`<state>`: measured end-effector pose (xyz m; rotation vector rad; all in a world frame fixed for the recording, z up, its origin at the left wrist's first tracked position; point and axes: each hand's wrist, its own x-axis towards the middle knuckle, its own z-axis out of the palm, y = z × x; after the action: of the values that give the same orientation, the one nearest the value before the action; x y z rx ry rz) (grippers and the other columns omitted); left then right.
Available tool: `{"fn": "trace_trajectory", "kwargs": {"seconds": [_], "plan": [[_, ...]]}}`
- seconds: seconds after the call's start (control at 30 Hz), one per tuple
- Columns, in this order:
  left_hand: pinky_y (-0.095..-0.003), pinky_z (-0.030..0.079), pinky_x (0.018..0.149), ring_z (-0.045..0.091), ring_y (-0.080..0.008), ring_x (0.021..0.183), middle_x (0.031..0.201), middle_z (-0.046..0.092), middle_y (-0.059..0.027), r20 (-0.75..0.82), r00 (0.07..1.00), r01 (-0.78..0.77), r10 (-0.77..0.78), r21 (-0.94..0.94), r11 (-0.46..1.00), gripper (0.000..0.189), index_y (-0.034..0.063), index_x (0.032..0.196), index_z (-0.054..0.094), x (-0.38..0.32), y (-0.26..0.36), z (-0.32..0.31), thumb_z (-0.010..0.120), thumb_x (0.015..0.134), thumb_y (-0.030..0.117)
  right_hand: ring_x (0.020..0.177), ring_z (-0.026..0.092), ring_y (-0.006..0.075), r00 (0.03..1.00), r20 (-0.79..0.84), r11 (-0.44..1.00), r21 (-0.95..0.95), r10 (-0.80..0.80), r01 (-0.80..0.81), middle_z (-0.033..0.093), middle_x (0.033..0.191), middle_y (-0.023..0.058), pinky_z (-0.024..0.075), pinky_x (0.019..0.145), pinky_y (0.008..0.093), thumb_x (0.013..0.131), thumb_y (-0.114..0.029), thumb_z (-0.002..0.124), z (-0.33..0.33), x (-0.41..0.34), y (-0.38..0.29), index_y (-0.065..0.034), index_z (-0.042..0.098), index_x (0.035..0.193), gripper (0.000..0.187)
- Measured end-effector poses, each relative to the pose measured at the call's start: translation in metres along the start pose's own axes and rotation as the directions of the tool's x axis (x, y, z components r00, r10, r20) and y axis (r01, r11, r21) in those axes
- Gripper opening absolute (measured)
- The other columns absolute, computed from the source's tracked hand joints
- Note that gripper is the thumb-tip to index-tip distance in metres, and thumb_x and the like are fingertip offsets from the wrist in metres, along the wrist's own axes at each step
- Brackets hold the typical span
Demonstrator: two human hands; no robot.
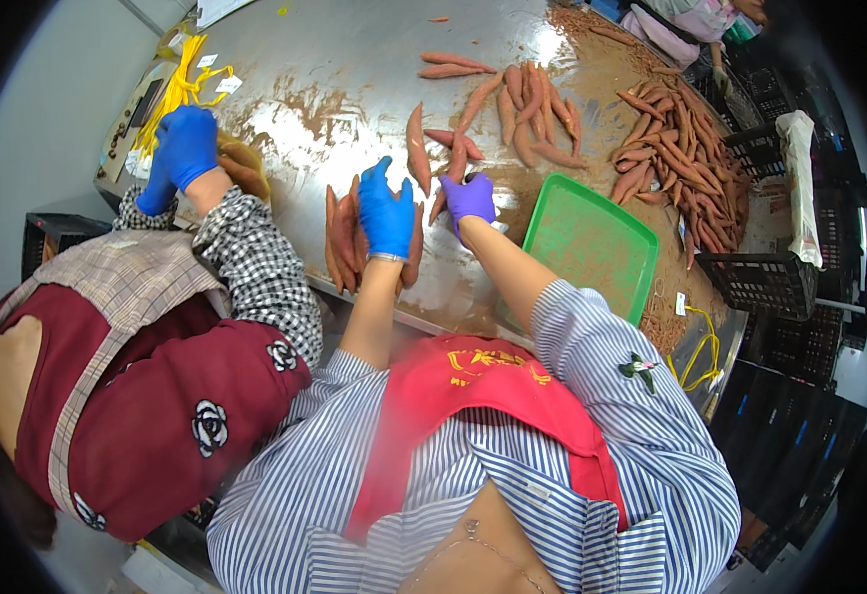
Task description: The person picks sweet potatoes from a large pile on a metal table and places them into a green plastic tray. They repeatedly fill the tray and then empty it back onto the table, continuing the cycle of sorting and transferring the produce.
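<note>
My left hand (386, 219), in a blue glove, rests over a row of sweet potatoes (342, 234) at the table's near edge. Its thumb and fingers are spread, and the palm side is hidden. In a purple glove, my right hand (470, 199) has its fingers closed around a sweet potato (458, 157) lying slantwise on the metal table (381, 74). Two more sweet potatoes lie close by, one long and upright in view (418, 148), the other partly behind the held one. Farther off is a loose group of sweet potatoes (533, 104).
A green tray (589, 252) with soil in it sits right of my right hand. Beyond it are a large sweet potato heap (671, 148) and a black crate (764, 278). At left, a co-worker's blue-gloved hands (188, 145) are by a yellow net bag (255, 182) and yellow ties (181, 78).
</note>
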<state>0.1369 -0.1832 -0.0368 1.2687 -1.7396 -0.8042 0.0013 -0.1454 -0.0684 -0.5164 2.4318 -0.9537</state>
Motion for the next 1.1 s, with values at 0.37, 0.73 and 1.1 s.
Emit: {"fn": "trace_trajectory", "kwargs": {"seconds": [0.37,0.73,1.1], "plan": [[-0.0561,0.044,0.092,0.046,-0.0458,0.120,0.135,0.041,-0.0292,0.155,0.904,0.290,-0.399,0.462,0.838,0.100,0.0256,0.150,0.024,0.080,-0.008,0.127,0.070,0.070,0.065,0.074,0.060,0.0159,0.980,0.177,0.745,0.641,0.093,-0.186,0.062,0.090,0.0109,0.0493,0.062,0.0297,0.076,-0.021,0.076,-0.060,-0.002,-0.004,0.0027,0.054,0.106,0.044],[-0.0472,0.051,0.081,0.056,-0.0410,0.102,0.115,0.053,-0.0227,0.284,0.951,-0.084,-0.122,0.617,0.782,0.090,0.0170,0.143,0.035,0.064,0.002,0.173,0.081,0.066,0.022,0.067,0.050,0.0070,0.974,-0.225,0.783,0.609,0.020,0.125,0.054,0.078,-0.0013,0.0440,0.061,0.0216,0.080,-0.013,0.072,-0.238,-0.035,0.106,-0.0020,0.058,0.122,0.046],[-0.0403,0.036,0.107,0.041,-0.0308,0.130,0.144,0.038,-0.0195,0.493,0.836,0.109,0.239,-0.576,0.810,0.095,0.0052,0.151,0.022,-0.046,0.122,0.158,0.067,0.068,0.005,0.063,0.049,0.0089,0.974,-0.197,0.947,0.275,-0.111,0.164,0.053,0.074,-0.0009,0.0435,0.059,0.0246,0.075,-0.016,0.075,-0.266,-0.023,0.177,-0.0052,0.057,0.127,0.057]]}}
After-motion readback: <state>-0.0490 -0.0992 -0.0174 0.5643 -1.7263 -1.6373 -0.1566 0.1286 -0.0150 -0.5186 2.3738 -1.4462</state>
